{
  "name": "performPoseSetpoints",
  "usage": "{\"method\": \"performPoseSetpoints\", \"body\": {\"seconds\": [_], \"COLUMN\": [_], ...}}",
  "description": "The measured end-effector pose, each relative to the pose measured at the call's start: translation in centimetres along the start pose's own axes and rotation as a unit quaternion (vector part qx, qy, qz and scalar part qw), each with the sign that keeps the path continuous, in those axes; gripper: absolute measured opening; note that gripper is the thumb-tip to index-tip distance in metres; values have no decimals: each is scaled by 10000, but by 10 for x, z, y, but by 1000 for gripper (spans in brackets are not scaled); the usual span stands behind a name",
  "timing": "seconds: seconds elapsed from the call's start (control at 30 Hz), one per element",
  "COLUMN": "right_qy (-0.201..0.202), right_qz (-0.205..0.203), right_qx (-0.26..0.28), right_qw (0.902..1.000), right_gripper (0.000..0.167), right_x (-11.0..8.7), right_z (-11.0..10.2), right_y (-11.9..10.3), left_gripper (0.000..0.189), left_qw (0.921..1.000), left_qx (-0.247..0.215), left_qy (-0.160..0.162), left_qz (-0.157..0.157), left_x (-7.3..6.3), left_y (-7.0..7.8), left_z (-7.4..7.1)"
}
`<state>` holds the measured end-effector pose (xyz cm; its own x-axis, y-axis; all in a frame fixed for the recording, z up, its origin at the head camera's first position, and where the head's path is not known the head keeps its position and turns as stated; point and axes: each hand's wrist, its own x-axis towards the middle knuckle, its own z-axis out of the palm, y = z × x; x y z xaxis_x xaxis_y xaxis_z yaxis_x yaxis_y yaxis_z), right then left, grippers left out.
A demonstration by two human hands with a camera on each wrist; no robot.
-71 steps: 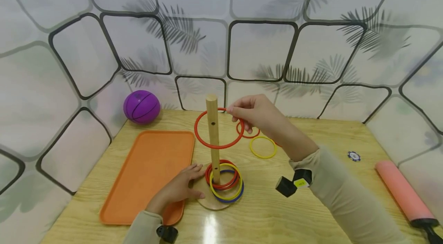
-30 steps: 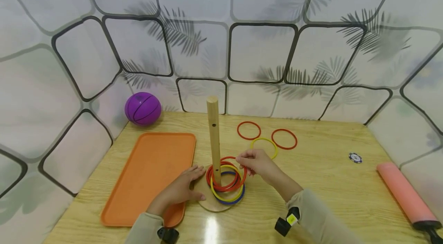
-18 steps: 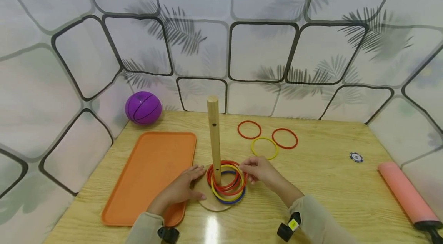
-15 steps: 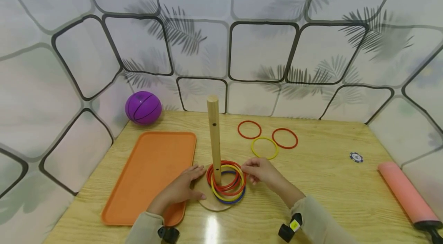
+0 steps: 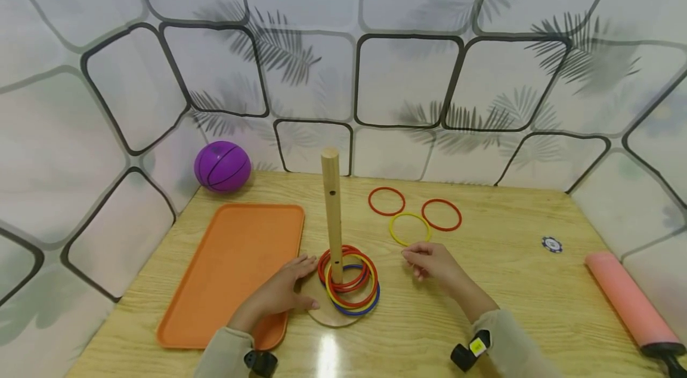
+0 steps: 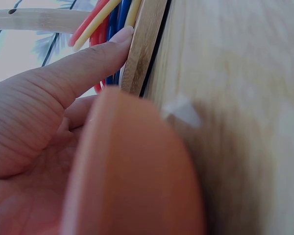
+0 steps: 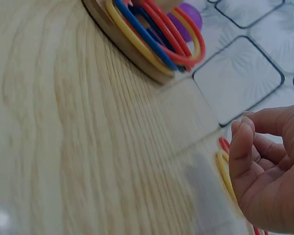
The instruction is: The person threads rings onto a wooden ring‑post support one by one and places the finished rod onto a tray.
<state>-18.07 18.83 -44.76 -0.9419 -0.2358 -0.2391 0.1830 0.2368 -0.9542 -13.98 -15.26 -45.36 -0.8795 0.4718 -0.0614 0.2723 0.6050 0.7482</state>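
A wooden post [image 5: 333,211] rises from a round wooden base [image 5: 331,315]. Several red, yellow and blue rings [image 5: 370,294] lie stacked loosely around its foot, the topmost red ring slightly tilted. My left hand [image 5: 276,291] rests at the base's left side, fingers spread; in the left wrist view the thumb [image 6: 105,56] touches the base's edge. To the right of the stack, my right hand [image 5: 435,262] is over the table, holding nothing, its thumb and index fingertips together and the other fingers curled. Just beyond these fingertips lies a yellow ring [image 5: 392,234].
Two red rings [image 5: 387,188] lie farther back, near the yellow one. An orange tray [image 5: 236,270] is left of the base, partly under the left forearm. A purple ball [image 5: 222,166] sits at the back left. A poker chip [image 5: 551,244] and a pink pump [image 5: 628,300] are at right.
My right hand lowered a red ring over the post onto the stack, let go of it and moved right toward the loose yellow ring. The left hand stayed at the base.
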Motion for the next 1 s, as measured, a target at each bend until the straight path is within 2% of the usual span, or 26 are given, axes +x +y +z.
{"method": "performPoseSetpoints", "body": {"seconds": [0.33, 0.67, 0.77, 1.0], "right_qy": [364, 550, 584, 499], "right_qz": [74, 27, -19, -267], "right_qx": [39, 227, -4, -955], "right_qw": [9993, 9982, 9983, 9938], "right_gripper": [35, 45, 45, 42], "right_x": [5, 20, 25, 34], "right_z": [-33, -41, -41, -35], "right_y": [13, 24, 25, 26], "left_gripper": [83, 83, 83, 82], "left_qw": [10000, 10000, 10000, 10000], "left_qx": [-34, -32, -20, -22], "left_qy": [-4, -1, -15, -5], "left_qz": [-7, 35, 25, -9], "left_x": [0, 0, 0, 0], "left_y": [-1, -2, -3, -2], "left_z": [0, 0, 1, 0]}}
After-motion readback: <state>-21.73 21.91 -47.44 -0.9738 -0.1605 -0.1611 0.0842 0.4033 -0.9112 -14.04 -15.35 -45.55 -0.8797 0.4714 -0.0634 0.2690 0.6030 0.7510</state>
